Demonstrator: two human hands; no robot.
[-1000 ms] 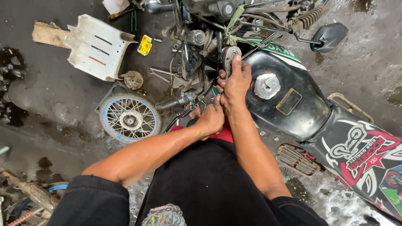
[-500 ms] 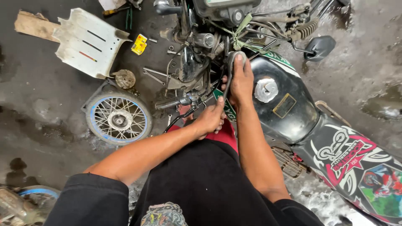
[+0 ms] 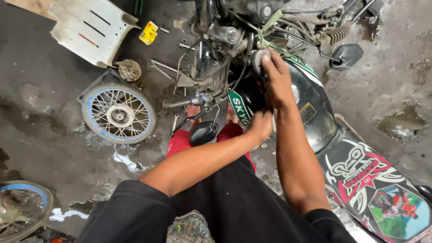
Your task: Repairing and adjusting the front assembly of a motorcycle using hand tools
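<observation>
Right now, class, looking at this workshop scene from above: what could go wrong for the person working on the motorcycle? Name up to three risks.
1. Wrenches and small parts lie loose on the floor beside the bike: a likely trip or slip.
2. The concrete floor looks wet in patches, so footing may be poor.
3. The right hand and left hand work close to cables by the black fuel tank, with no gloves: fingers could get pinched or cut.

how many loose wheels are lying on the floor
2. One spoked wheel with a blue rim lies flat on the floor left of the motorcycle. A second blue-rimmed wheel shows partly at the bottom left corner. More may be out of view.
</observation>
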